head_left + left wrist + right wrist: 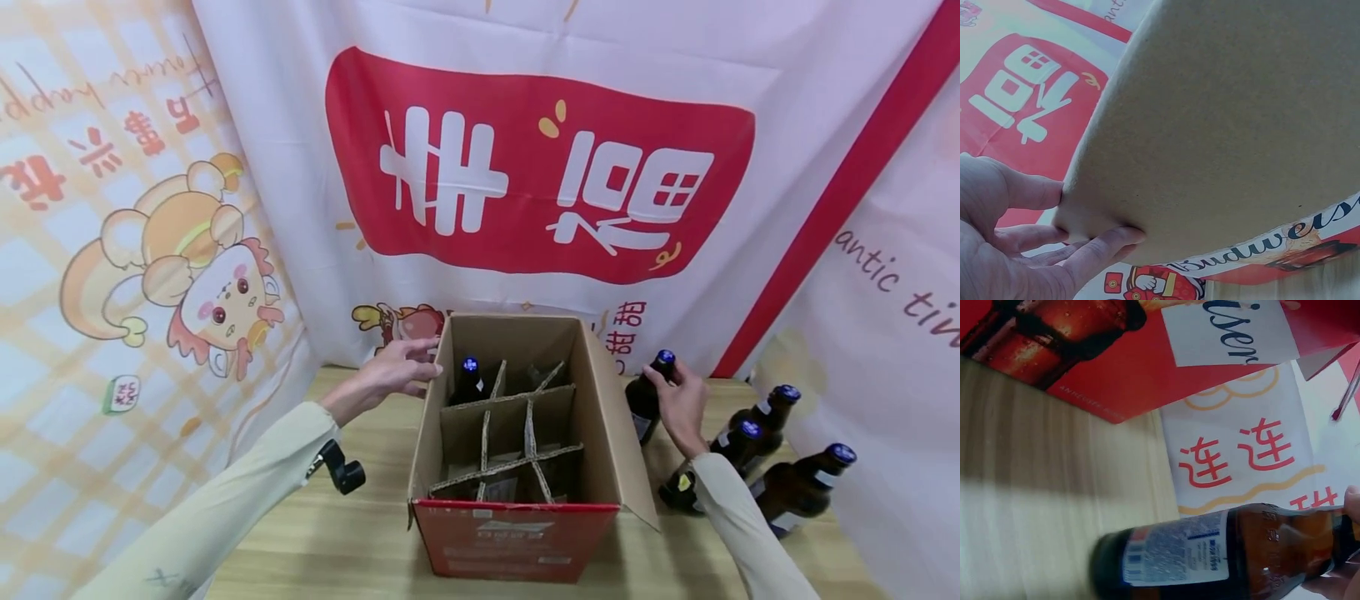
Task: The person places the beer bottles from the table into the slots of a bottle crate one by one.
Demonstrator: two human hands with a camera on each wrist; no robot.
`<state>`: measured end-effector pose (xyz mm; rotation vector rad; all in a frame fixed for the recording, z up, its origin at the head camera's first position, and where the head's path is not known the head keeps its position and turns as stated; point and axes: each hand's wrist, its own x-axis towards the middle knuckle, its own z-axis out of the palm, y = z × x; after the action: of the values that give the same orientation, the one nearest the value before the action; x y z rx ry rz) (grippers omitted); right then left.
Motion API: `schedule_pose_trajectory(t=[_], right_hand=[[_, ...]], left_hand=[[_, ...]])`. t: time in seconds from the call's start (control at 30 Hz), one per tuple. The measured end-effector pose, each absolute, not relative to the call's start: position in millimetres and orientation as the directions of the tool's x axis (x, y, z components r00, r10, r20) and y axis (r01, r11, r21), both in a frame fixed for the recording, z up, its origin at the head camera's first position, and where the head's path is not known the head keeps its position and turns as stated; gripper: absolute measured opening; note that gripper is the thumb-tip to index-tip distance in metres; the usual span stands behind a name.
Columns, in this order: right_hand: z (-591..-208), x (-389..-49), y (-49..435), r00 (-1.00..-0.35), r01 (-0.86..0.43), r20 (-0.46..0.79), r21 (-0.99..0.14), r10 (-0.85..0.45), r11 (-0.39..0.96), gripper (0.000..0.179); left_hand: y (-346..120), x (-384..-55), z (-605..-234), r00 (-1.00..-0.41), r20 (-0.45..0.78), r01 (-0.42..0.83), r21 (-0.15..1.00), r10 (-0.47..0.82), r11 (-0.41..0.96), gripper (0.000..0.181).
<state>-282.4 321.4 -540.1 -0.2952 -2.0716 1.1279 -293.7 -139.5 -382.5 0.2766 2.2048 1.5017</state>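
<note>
In the middle of the surface (352,533), its front panel toward the near edge, stands a box (517,542) with open top and a cardboard divider (462,429) that makes several cells. As far as one can see, only one cell shows a cap; at the bottom of the near cells there are pale patches which I cannot identify. Toward the right edge of the surface, three bottles (798,492) stand close together outside the box. So I judge the work as partly done: one bottle sits in a cell, while the three standing ones and the held one are outside it. The bottle in the cell (468,383) is at the far left corner of the box, with its cap up. Just beside this corner, the left hand (393,367) pinches the corner of the left flap (1210,125) between thumb and fingers. On the other side, the right hand (682,408) grasps the held bottle (641,400) by its neck, just beside the right flap (626,450) and apart from the three bottles. The held bottle points cap up and base down; its long axis is near upright, roughly along the height of the box. Its base is blurred in the right wrist view, so whether it touches the surface I cannot tell. Behind everything hangs a cloth (540,300).
</note>
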Motion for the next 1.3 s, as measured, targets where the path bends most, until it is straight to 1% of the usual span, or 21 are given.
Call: schedule_pose_trajectory(t=[0.1, 0.23, 0.4, 0.5, 0.7, 0.87, 0.97, 1.07, 1.3], right_hand=[[-528, -281, 323, -0.706, -0.08, 0.465, -0.802, 0.534, 0.592, 0.024], [-511, -275, 322, -0.721, -0.034, 0.404, -0.832, 0.564, 0.553, 0.027], [-482, -267, 316, -0.727, -0.03, 0.379, -0.851, 0.572, 0.525, 0.03], [-462, -261, 315, -0.746, -0.022, 0.347, -0.865, 0.568, 0.501, 0.031], [-428, -251, 321, -0.766, -0.006, 0.27, -0.91, 0.583, 0.414, 0.037], [-405, -247, 327, -0.796, -0.004, 0.21, -0.94, 0.568, 0.341, 0.041], [-395, -246, 331, -0.8, -0.022, 0.219, -0.941, 0.559, 0.338, 0.04], [-387, -246, 331, -0.786, -0.055, 0.267, -0.929, 0.557, 0.366, 0.037], [-372, -248, 326, -0.765, -0.114, 0.342, -0.906, 0.545, 0.407, 0.044]], left_hand=[[-138, -294, -382, -0.876, -0.252, -0.083, 0.918, 0.411, 0.387, 0.07], [-138, -293, -381, -0.879, -0.252, -0.077, 0.913, 0.406, 0.4, 0.069], [-139, -293, -379, -0.881, -0.245, -0.071, 0.914, 0.404, 0.4, 0.069], [-139, -293, -379, -0.88, -0.244, -0.071, 0.916, 0.408, 0.395, 0.07], [-139, -291, -380, -0.88, -0.244, -0.077, 0.92, 0.408, 0.385, 0.07], [-139, -293, -381, -0.88, -0.25, -0.093, 0.924, 0.403, 0.371, 0.07], [-137, -293, -381, -0.877, -0.255, -0.102, 0.927, 0.408, 0.361, 0.069], [-136, -293, -381, -0.878, -0.254, -0.103, 0.928, 0.405, 0.358, 0.069], [-139, -291, -380, -0.878, -0.254, -0.098, 0.925, 0.405, 0.368, 0.07]])
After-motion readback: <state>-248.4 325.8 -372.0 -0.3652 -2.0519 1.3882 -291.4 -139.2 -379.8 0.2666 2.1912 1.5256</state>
